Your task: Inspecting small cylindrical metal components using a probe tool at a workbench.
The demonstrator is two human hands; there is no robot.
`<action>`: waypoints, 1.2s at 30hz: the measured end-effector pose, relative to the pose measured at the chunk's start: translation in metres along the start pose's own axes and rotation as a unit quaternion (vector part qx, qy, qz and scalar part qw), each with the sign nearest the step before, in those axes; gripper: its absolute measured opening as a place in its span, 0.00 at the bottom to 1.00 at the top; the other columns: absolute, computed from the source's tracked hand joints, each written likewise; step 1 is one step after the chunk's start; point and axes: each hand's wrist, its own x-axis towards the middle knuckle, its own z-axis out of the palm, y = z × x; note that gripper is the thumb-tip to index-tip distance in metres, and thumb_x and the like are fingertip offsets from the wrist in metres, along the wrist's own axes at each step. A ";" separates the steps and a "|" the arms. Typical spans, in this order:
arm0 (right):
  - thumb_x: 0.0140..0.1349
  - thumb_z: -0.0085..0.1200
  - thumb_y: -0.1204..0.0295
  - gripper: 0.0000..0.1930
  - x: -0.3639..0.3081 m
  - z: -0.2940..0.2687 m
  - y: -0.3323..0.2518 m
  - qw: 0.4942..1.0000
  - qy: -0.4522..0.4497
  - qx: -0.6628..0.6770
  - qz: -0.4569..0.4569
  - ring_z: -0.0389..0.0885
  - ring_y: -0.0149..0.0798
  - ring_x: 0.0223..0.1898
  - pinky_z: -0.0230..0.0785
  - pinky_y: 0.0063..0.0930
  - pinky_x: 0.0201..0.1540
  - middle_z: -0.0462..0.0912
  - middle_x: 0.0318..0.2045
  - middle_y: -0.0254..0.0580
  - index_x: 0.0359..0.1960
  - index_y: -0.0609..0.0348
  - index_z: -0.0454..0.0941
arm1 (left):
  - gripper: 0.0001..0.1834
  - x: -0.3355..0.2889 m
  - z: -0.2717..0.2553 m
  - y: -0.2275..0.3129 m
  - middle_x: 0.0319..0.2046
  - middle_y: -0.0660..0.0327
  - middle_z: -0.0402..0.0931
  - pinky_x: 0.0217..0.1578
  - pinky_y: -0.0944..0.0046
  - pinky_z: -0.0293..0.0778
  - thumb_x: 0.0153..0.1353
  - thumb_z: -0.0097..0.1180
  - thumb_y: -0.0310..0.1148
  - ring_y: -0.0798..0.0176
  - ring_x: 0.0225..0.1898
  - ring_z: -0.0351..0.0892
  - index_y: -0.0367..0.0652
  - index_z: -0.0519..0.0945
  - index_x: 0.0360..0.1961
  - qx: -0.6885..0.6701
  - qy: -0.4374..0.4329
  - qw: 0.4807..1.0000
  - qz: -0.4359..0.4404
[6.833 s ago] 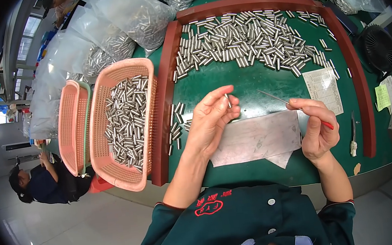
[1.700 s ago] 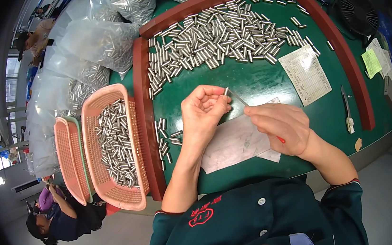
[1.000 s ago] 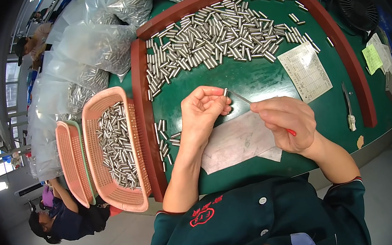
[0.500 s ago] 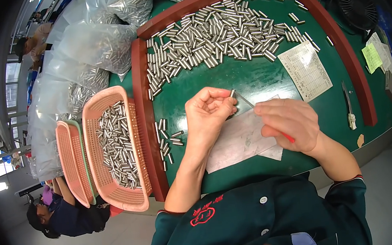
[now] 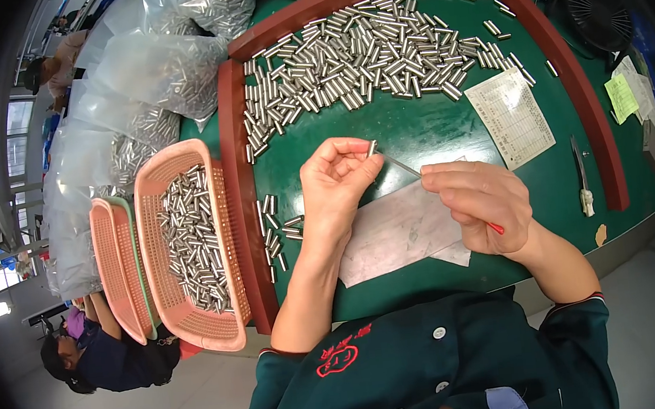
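Between the thumb and fingertips of my left hand (image 5: 334, 178) is a small steel cylinder (image 5: 372, 149), held near the middle of the green table (image 5: 416, 131). My right hand (image 5: 483, 200) is closed round a slim metal tool with a red handle (image 5: 496, 228). The tool's thin grey shaft (image 5: 403, 167) points left and its tip is close to the cylinder; I cannot tell whether they touch. Under the hands lies a smudged pale sheet (image 5: 402, 232). Many like steel cylinders (image 5: 352, 62) are heaped at the far side, and a smaller group (image 5: 270, 226) lies left of my left hand.
A red-brown raised border (image 5: 238, 174) edges the table. Left of it stand a pink basket (image 5: 229, 255) of cylinders and filled plastic bags (image 5: 177, 68). At right are a printed sheet (image 5: 510, 117), tweezers-like tool (image 5: 582, 178) and black fan (image 5: 596, 12). Another person (image 5: 116, 354) works at lower left.
My left hand has shifted slightly left and up with the cylinder. The tool's shaft has followed leftward, and the right hand's fingers have tilted a little.
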 end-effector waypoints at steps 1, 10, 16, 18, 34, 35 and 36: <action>0.45 0.55 0.83 0.14 0.000 0.001 0.000 1.000 0.010 0.001 0.000 0.80 0.47 0.29 0.75 0.29 0.27 0.79 0.29 0.51 0.35 0.67 0.70 | 0.09 0.000 0.000 -0.001 0.25 0.66 0.74 0.28 0.80 0.67 0.48 0.58 0.18 0.78 0.25 0.71 0.36 0.73 0.31 0.010 -0.004 1.000 -0.003; 0.42 0.56 0.84 0.15 0.000 0.002 0.003 1.000 0.023 -0.015 0.003 0.80 0.47 0.30 0.75 0.29 0.28 0.79 0.28 0.50 0.35 0.66 0.70 | 0.09 0.000 0.001 0.000 0.24 0.67 0.73 0.27 0.81 0.67 0.48 0.58 0.17 0.79 0.24 0.70 0.36 0.73 0.31 0.023 -0.006 1.000 -0.009; 0.39 0.57 0.84 0.15 0.002 0.002 0.000 0.999 0.027 -0.018 0.015 0.80 0.46 0.30 0.75 0.29 0.28 0.79 0.29 0.49 0.33 0.65 0.71 | 0.09 -0.001 0.002 0.000 0.23 0.67 0.73 0.27 0.81 0.67 0.48 0.57 0.16 0.79 0.24 0.70 0.36 0.74 0.30 0.003 0.007 1.000 0.009; 0.39 0.58 0.83 0.15 0.001 0.002 0.001 0.999 0.029 -0.024 0.012 0.80 0.46 0.30 0.75 0.28 0.27 0.79 0.29 0.49 0.32 0.65 0.72 | 0.08 -0.002 0.005 0.001 0.23 0.66 0.73 0.27 0.81 0.67 0.48 0.57 0.16 0.79 0.24 0.70 0.36 0.74 0.30 0.008 0.006 1.000 0.012; 0.43 0.59 0.77 0.12 0.000 0.003 -0.002 0.996 -0.008 -0.082 -0.047 0.80 0.44 0.28 0.75 0.28 0.27 0.78 0.28 0.52 0.30 0.71 0.74 | 0.05 -0.007 0.013 -0.004 0.26 0.64 0.75 0.30 0.78 0.69 0.49 0.58 0.19 0.77 0.27 0.71 0.34 0.75 0.29 0.134 0.032 0.984 0.110; 0.43 0.59 0.77 0.12 -0.001 0.005 -0.001 0.995 -0.008 -0.082 -0.047 0.80 0.44 0.28 0.75 0.28 0.27 0.78 0.28 0.52 0.30 0.71 0.74 | 0.05 -0.006 0.013 -0.003 0.26 0.64 0.75 0.30 0.78 0.69 0.49 0.58 0.19 0.77 0.27 0.71 0.34 0.75 0.29 0.103 0.050 0.989 0.091; 0.43 0.57 0.78 0.12 -0.002 0.006 0.001 0.996 -0.010 -0.078 -0.049 0.80 0.45 0.29 0.75 0.29 0.28 0.78 0.29 0.52 0.30 0.71 0.74 | 0.06 -0.004 0.011 -0.003 0.25 0.64 0.75 0.30 0.79 0.68 0.49 0.57 0.18 0.77 0.27 0.71 0.34 0.75 0.30 0.088 0.056 0.990 0.099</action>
